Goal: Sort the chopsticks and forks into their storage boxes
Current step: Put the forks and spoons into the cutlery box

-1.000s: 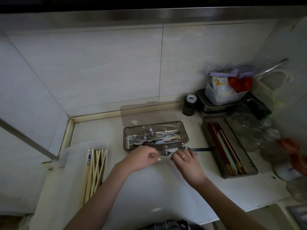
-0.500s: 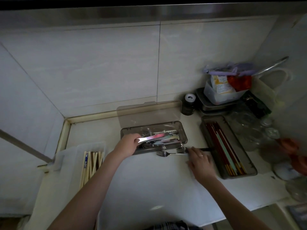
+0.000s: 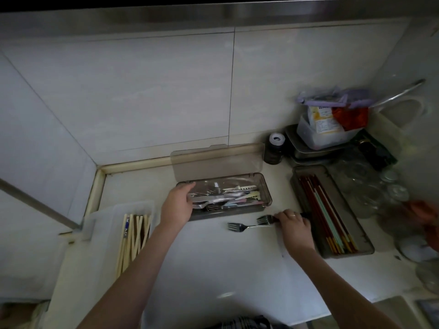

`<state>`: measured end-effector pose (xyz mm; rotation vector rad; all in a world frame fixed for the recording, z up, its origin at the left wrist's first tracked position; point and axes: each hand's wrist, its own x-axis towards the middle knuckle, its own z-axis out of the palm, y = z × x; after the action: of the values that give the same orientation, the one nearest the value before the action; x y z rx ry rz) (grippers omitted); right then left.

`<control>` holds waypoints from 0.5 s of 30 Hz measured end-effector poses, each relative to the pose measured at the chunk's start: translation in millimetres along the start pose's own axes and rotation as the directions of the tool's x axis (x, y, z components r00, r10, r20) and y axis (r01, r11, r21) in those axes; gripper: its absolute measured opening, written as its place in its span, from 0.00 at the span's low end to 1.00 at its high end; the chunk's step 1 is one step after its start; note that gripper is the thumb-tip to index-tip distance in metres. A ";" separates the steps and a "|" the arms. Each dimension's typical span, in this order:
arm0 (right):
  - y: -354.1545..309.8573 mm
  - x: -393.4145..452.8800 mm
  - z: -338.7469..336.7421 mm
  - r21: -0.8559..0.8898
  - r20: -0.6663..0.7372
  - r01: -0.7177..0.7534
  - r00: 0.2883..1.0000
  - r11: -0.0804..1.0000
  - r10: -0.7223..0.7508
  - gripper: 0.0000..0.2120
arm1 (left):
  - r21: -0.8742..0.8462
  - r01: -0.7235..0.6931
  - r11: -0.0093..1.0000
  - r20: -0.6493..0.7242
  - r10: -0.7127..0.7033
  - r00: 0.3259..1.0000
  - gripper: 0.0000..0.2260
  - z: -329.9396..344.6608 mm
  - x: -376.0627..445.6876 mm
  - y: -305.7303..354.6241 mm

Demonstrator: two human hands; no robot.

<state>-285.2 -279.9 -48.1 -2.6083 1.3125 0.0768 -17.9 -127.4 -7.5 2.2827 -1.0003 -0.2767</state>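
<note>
While the left hand [image 3: 177,205] rests loosely at the filled fork box [image 3: 266,186], two forks [image 3: 240,226] remain on the tabletop [image 3: 213,269], the right hand [image 3: 293,225] gripping one; chopsticks [image 3: 325,214] appear boxed.

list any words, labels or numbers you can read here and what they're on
None reads clearly.
Yellow and white packet in the clear tub: printed label, too blurred to read.
Chopstick with blue print in the left box: markings too small to read.
Dark jar: no legible label.
</note>
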 end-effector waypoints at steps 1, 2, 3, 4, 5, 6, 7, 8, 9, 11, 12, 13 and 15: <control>1.1 0.7 -0.8 0.013 0.004 0.018 1.000 1.000 -0.018 0.15 | 0.006 0.015 1.000 -0.038 -0.015 0.999 0.20 -1.1 -2.5 1.1; 2.6 1.7 -2.1 0.043 0.017 0.031 0.999 0.999 -0.032 0.14 | 0.008 0.016 1.000 -0.065 -0.015 0.998 0.20 -1.5 -4.8 2.7; 4.4 2.6 -4.2 0.080 0.042 0.039 0.998 0.996 -0.043 0.13 | 0.016 0.005 1.000 -0.078 -0.004 0.997 0.20 -1.5 -7.9 5.4; 6.5 3.1 -6.9 0.113 0.079 0.046 0.995 0.993 -0.055 0.12 | 0.023 -0.017 1.000 -0.082 0.019 0.996 0.20 -0.3 -11.7 8.8; 8.5 2.9 -9.5 0.125 0.115 0.060 0.991 0.990 -0.075 0.11 | 0.027 -0.044 0.999 -0.079 0.046 0.996 0.19 1.3 -15.8 13.0; 10.3 2.7 -11.1 0.121 0.145 0.080 0.985 0.989 -0.097 0.10 | 0.022 -0.071 0.997 -0.079 0.072 0.994 0.18 3.4 -19.9 17.8; 12.4 2.5 -10.9 0.117 0.157 0.105 0.980 0.988 -0.122 0.10 | 0.010 -0.093 0.996 -0.080 0.093 0.992 0.17 5.2 -24.1 23.4; 12.8 1.2 -11.2 0.119 0.146 0.130 0.978 0.984 -0.147 0.09 | -0.006 -0.117 0.993 -0.084 0.116 0.990 0.17 7.7 -28.2 29.4; 11.7 -0.2 -10.7 0.137 0.115 0.153 0.979 0.979 -0.169 0.08 | -0.019 -0.153 0.988 -0.081 0.151 0.985 0.16 10.3 -32.1 36.0; 4.2 -4.2 -9.7 0.227 0.060 0.184 0.977 0.956 -0.203 0.05 | -0.037 -0.247 0.968 -0.036 0.246 0.969 0.16 16.9 -39.6 47.7; -1.4 -6.4 -9.1 0.285 0.058 0.188 0.975 0.940 -0.213 0.03 | -0.049 -0.285 0.957 -0.004 0.285 0.958 0.16 21.1 -42.5 51.6; -7.1 -8.5 -8.1 0.335 0.056 0.190 0.974 0.923 -0.220 0.03 | -0.067 -0.304 0.950 0.023 0.306 0.952 0.15 26.0 -45.3 54.6; -16.7 -11.9 -5.3 0.367 0.049 0.178 0.976 0.913 -0.210 0.01 | -0.117 -0.292 0.949 0.040 0.298 0.954 0.14 33.2 -50.6 60.3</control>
<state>-279.3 -262.0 -38.3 -2.3716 0.9279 -0.0755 -102.4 -137.5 1.0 2.0029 -1.3056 -0.2643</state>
